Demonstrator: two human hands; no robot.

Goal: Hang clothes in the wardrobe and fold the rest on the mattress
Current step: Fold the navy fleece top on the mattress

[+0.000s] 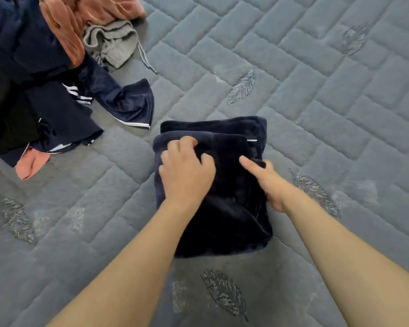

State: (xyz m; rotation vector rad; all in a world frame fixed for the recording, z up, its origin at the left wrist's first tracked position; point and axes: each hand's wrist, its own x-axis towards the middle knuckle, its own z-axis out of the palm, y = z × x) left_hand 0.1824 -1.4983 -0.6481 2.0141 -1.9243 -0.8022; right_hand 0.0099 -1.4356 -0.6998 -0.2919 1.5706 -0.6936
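**One garment folded, a pile left**

At centre frame, one dark navy garment [213,185] lies folded into a compact rectangle on the grey mattress [316,90]. Its top layer is pinched by the curled left hand [187,168]; its right edge is gripped by the right hand [265,182], thumb on top. At upper left, an unfolded pile [45,79] is seen: navy, two rust-orange, one grey. No wardrobe is visible.

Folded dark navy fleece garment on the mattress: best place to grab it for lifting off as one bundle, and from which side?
Probably the two long side edges of the folded dark navy fleece garment, one hand from each side with fingers slid under. It lies flat in stacked layers on the grey quilted mattress, so a grip on the top layer alone would likely unfold it. The right hand already sits at the right edge.
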